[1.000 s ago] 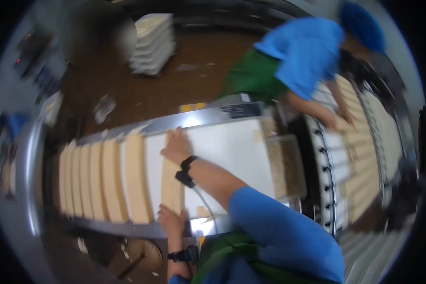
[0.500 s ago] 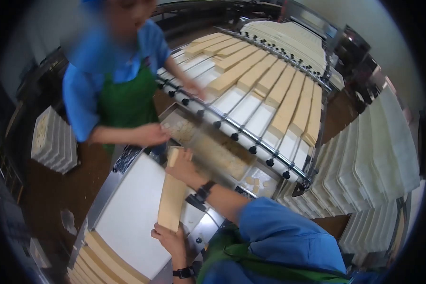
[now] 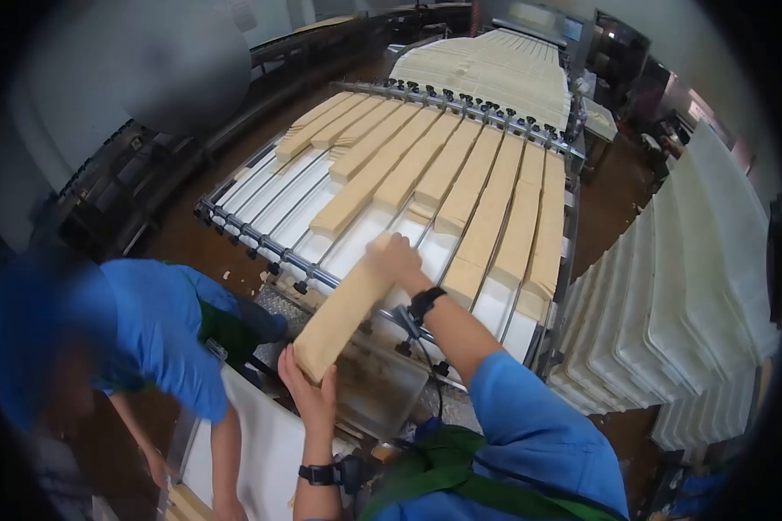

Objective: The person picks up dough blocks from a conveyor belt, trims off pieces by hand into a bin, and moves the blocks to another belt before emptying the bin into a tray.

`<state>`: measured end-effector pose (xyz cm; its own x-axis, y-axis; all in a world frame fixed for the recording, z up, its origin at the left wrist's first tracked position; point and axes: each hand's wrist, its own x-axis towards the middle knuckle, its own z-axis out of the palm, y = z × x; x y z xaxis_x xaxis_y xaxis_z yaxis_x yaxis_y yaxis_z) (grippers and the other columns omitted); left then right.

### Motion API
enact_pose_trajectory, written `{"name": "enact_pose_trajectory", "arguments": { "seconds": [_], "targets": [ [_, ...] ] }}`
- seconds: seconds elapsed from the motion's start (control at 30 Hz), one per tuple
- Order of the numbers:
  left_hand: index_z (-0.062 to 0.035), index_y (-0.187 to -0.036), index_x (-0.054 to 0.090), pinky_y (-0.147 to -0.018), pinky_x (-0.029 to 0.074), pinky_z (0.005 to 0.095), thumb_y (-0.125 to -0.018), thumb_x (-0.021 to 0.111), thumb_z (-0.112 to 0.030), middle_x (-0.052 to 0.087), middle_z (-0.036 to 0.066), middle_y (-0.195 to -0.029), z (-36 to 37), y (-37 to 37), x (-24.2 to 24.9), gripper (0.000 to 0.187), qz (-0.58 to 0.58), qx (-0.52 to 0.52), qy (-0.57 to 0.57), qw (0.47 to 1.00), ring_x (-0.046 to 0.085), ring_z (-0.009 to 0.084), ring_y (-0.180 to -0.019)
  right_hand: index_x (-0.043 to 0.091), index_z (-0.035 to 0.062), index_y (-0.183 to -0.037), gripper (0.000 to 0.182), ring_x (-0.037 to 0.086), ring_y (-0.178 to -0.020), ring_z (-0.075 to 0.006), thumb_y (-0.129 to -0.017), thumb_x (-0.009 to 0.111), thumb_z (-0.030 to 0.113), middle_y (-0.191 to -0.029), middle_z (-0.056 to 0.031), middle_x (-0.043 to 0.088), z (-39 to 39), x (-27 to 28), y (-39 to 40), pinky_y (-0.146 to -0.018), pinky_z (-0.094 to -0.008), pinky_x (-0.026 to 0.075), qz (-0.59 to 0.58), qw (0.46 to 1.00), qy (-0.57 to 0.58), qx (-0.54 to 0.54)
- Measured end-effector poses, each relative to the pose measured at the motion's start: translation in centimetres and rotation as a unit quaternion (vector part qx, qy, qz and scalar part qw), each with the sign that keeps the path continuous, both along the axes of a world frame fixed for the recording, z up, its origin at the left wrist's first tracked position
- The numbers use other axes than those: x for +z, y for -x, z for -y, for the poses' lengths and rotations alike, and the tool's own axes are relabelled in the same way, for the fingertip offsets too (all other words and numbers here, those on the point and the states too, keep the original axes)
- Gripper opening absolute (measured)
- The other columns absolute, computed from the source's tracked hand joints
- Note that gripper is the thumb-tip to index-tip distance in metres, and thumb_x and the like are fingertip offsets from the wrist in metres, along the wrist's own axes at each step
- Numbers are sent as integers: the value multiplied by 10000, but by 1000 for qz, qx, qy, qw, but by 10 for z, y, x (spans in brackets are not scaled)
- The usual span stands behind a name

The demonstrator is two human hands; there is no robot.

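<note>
A long, pale yellow block (image 3: 343,311) is held at a slant between my two hands, over the front rail of the conveyor (image 3: 313,276). My left hand (image 3: 308,389) grips its lower end, thumb and fingers around the corner. At the upper end my right hand (image 3: 396,262) is closed on the block, slightly blurred. Beyond it, long pale strips (image 3: 473,239) lie side by side in lanes on the white belt. Beneath the block is a clear-walled bin (image 3: 382,395).
At the lower left a co-worker (image 3: 156,321) in blue bends over a white surface (image 3: 256,443), both arms reaching down to strips there. Tall stacks of white trays (image 3: 660,295) stand on the right. Another belt section (image 3: 487,74) with a pale sheet lies at the back.
The block in my hands has moved from above the white surface up to the conveyor's front rail. My view has shifted, and the co-worker now bends low at the lower left.
</note>
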<state>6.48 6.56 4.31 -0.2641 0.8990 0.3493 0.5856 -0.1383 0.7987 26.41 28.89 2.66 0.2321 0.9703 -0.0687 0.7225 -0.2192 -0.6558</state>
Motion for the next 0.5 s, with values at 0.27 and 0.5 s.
{"name": "enact_pose_trajectory", "arguments": {
  "seconds": [0.27,0.5],
  "targets": [
    [-30,-1405,219,-947,423,324,-811,628,0,347,132,-1377,-57,-15,-5,722,208,-131,83,966,475,228,-1158,607,23,-1119,479,453,-1126,-382,-867,366,351,-1162,-141,590,-85,-27,-65,-968,-545,257,192,974,38,111],
    [-22,-1401,226,-939,423,311,-840,600,-12,382,133,-1347,-85,-32,-20,675,198,-116,90,969,491,224,-1140,598,8,-1125,443,441,-1130,-371,-859,384,290,-1184,-139,567,-101,-25,-74,-949,-513,285,189,980,10,61]
  ]
}}
